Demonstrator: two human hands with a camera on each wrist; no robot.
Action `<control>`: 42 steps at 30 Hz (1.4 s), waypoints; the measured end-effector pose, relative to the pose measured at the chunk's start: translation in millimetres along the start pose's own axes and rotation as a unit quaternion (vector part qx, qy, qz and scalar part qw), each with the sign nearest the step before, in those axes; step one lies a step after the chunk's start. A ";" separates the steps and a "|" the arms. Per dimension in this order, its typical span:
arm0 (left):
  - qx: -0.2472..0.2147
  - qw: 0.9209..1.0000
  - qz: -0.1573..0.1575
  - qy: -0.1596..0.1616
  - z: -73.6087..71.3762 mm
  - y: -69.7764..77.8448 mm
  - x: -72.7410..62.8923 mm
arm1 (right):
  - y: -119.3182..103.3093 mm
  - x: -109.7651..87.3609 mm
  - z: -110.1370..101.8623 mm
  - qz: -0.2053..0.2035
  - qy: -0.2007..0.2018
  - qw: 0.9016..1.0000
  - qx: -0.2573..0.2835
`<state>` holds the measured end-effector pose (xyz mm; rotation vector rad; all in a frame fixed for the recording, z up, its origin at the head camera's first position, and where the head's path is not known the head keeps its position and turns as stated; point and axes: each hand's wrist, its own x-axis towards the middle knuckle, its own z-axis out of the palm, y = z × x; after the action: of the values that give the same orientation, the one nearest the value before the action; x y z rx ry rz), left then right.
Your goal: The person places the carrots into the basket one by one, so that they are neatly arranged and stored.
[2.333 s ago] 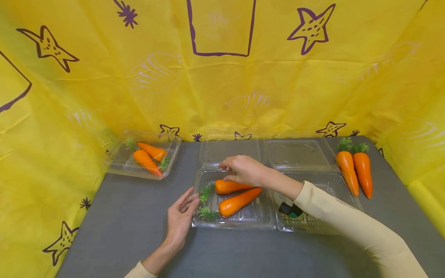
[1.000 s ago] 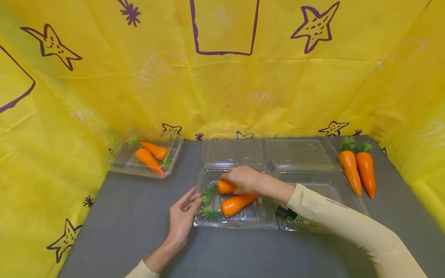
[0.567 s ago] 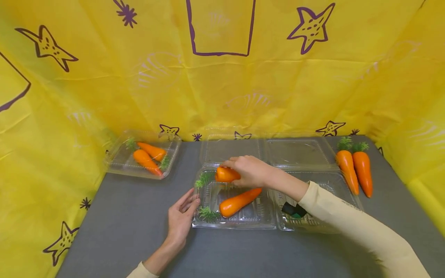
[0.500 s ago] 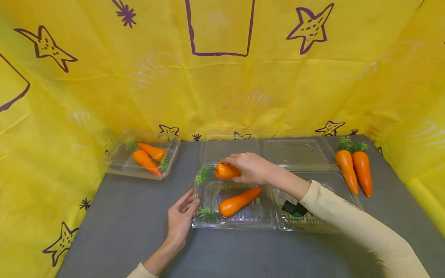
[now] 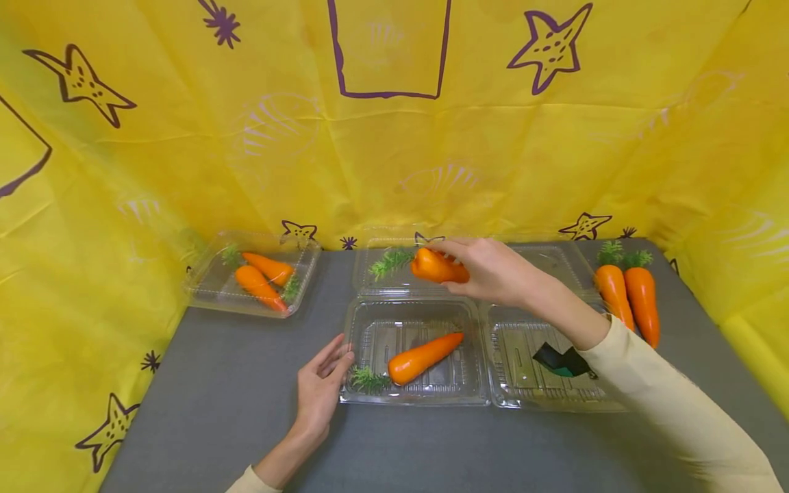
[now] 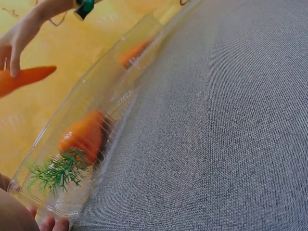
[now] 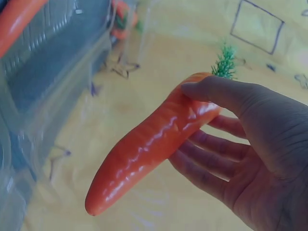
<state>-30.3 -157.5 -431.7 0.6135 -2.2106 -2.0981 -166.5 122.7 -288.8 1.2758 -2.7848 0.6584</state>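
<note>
My right hand point(image 5: 502, 272) holds a carrot point(image 5: 434, 266) with a feathery green top, raised over the open lid point(image 5: 394, 282) of the middle clear plastic clamshell container point(image 5: 419, 402). In the right wrist view, the thumb lies on one side of this carrot point(image 7: 144, 144) and the fingers on the other, near its thick end; its tip points free. A second carrot point(image 5: 425, 357) lies inside the middle container, green top to the left. At that container's left end rests my left hand point(image 5: 317, 394), thumb and loosely extended fingers touching the rim.
Another open clamshell container point(image 5: 542, 409) adjoins on the right, partly behind the right sleeve point(image 5: 684, 404). Beyond it, two carrots point(image 5: 643, 298) lie on the grey table point(image 5: 203, 418). At the back left stands a closed container point(image 5: 209, 301) with two carrots. Yellow patterned cloth point(image 5: 394, 157) surrounds the table.
My right hand reached down, took hold of the rear carrot in the middle container and lifted it out, up and back to the right over the lid. The left hand has stayed at the rim.
</note>
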 end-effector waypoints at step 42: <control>0.016 1.000 -0.005 0.020 2.9 -0.7 -0.7 | 176.2 -163.8 -64.0 0.330 0.040 0.942 0.053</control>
<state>-30.3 -154.6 -432.4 0.6644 -2.2282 -2.0412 -195.3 367.3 -324.9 0.2672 -3.1193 0.8535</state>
